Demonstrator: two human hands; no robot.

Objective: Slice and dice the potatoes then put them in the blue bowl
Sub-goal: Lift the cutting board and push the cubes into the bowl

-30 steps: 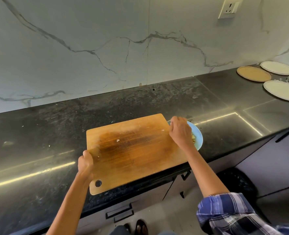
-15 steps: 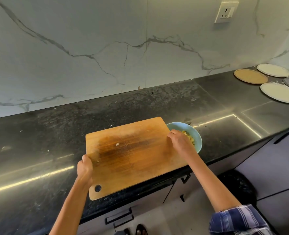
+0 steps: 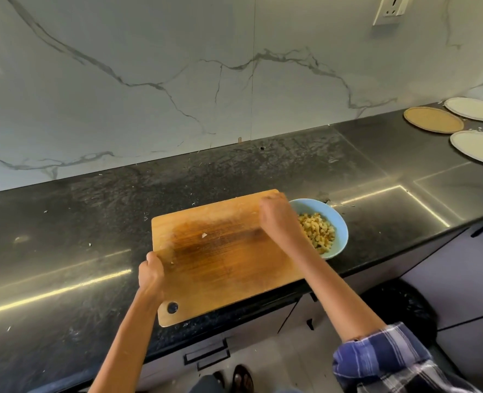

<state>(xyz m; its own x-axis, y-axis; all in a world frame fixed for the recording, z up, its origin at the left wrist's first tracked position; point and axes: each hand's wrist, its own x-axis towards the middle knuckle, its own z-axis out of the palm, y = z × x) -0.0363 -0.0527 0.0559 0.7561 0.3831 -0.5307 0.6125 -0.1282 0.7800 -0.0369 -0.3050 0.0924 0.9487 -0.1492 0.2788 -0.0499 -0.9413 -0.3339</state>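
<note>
A wooden cutting board (image 3: 223,251) lies on the black counter (image 3: 92,222), its near edge overhanging the front. My left hand (image 3: 150,275) grips the board's left edge just above the handle hole. My right hand (image 3: 277,219) is blurred over the board's far right corner, with its fingers curled downward and hidden from me. Directly right of the board stands the blue bowl (image 3: 339,222), filled with diced potato (image 3: 318,229). One small potato scrap (image 3: 204,235) remains on the board's dark wet patch. No knife is in view.
Three round plates sit at the far right of the counter: a tan plate (image 3: 433,120) and two white plates (image 3: 474,108) (image 3: 478,147). A marble wall with a socket (image 3: 390,8) backs the counter. Drawers and my feet are below the front edge.
My right hand moved from above the bowl onto the board's right edge, then up to its far right corner. The bowl's contents came into view. My left hand kept its grip.
</note>
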